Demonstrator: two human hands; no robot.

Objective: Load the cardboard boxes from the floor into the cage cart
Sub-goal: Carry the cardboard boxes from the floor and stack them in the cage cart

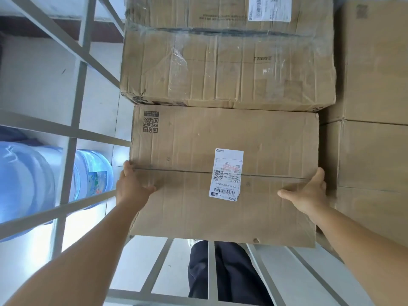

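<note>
Head view looked straight down on the box (pixel 223 173) I was loading, and I place everything else by it. My left hand (pixel 132 186) was flat against its left side, thumb hooked over the top edge and fingers spread on the cardboard. My right hand (pixel 309 191) pressed the opposite side the same way, palm in, fingers splayed, thumb on top. So I gripped by squeezing the box between two open palms, not pinching any flap.

The box sat inside the cage cart (pixel 72 133), whose grey bars showed left of it and below its near edge. I could not tell whether its base was fully resting or whether I bore part of the weight. Its near edge overhung the bars in front of my dark trousers (pixel 220 272).

Beyond its far edge, touching it, lay a crumpled box wrapped in clear tape (pixel 227 69), with another box (pixel 220 12) past that. To its right stood more stacked boxes (pixel 375 107), close alongside. Left of it, outside the bars, were blue water jugs (pixel 33 184).

I judged the loading well along: several boxes were already in, and this one only needed pushing home and releasing. The floor boxes were out of sight, so I could not say how many remained.
</note>
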